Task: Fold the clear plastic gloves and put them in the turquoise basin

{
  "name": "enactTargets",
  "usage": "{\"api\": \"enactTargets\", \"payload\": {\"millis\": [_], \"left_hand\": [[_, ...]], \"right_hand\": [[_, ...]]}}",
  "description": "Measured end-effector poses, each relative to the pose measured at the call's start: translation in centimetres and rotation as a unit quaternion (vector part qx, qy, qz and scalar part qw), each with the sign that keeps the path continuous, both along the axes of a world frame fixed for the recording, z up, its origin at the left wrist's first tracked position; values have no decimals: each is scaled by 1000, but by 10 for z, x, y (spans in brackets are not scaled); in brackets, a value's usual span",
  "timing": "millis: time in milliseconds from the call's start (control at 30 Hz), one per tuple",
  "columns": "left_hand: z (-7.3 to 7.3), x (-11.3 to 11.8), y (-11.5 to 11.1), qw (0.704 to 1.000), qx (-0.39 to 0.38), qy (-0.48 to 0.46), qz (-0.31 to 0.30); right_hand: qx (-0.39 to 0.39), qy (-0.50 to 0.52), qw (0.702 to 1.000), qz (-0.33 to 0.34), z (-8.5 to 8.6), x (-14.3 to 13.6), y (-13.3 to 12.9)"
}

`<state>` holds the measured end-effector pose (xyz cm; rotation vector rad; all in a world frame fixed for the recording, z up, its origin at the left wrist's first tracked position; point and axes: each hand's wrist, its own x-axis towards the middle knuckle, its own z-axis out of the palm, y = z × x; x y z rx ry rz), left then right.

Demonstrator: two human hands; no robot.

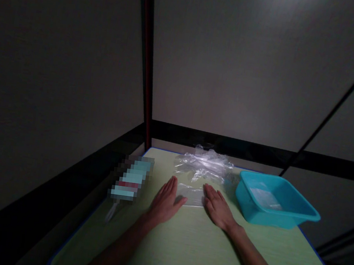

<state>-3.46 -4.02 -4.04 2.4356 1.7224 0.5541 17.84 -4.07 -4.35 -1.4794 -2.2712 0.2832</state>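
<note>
A clear plastic bag (pixel 192 196) lies flat on the table, between my two hands. My left hand (pixel 167 200) rests at the bag's left edge, fingers stretched forward and thumb pointing in over it. At the right edge, my right hand (pixel 217 205) lies palm down with its fingers extended. Neither hand grips anything. Just beyond them is a loose heap of crumpled clear plastic bags (pixel 205 164).
A turquoise plastic basin (pixel 283 218) stands on the right, with some flat clear plastic (pixel 266 198) inside. On the left lies a pixelated pale blue-green item (pixel 133 179). The pale green table (pixel 187 251) has a blue edge and meets walls behind and at left.
</note>
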Motion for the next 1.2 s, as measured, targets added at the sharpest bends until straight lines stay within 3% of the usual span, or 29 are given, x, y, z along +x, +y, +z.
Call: {"api": "enactTargets", "payload": {"millis": [267,600,800,967,1200], "left_hand": [[-1,-20,-20,995,22,-7,-94],[-4,-22,-23,995,47,-27,-85],[-5,-22,-17,997,27,-71,-18],[-7,-23,-11,987,26,-149,48],[-12,-25,-7,983,42,-169,54]], "right_hand": [[22,81,995,49,11,6,25],[-5,99,989,110,24,1,31],[-28,92,990,99,30,5,9],[-52,93,990,94,36,3,-24],[-94,113,980,137,40,-9,-72]]}}
